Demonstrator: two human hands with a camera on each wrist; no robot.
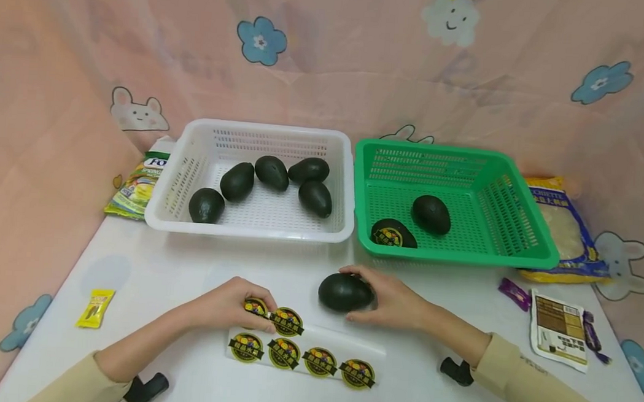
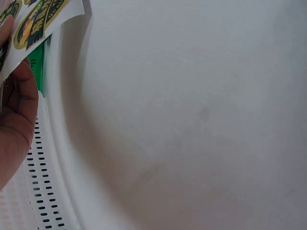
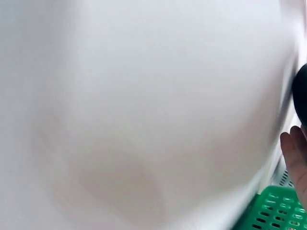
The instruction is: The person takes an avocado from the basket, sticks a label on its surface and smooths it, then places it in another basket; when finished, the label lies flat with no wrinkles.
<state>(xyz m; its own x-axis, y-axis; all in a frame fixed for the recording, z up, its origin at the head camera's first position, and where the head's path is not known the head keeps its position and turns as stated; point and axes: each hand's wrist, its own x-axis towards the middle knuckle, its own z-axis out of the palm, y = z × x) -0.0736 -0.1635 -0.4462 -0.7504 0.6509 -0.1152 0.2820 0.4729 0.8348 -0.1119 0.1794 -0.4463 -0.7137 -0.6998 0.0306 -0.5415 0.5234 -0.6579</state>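
Note:
My left hand (image 1: 235, 306) pinches the upper left part of a white sheet of round black-and-gold stickers (image 1: 319, 362). In the left wrist view the edge of this sheet (image 2: 64, 18) bends up above the fingers. On the white table, just beyond the sheet, lies a dark avocado (image 1: 344, 293). My right hand (image 1: 396, 301) holds its right end, thumb on the near side and fingers on the far side. In the right wrist view only a dark edge of the avocado (image 3: 301, 93) shows beside the fingertips.
A white basket (image 1: 248, 231) holds several avocados. The green basket (image 1: 457, 256) beside it holds a plain avocado (image 1: 432, 215) and one with a sticker (image 1: 389, 236). Snack bags flank the baskets. A yellow packet (image 1: 96, 308) lies left; purple sweets and a pouch (image 1: 559, 329) lie right.

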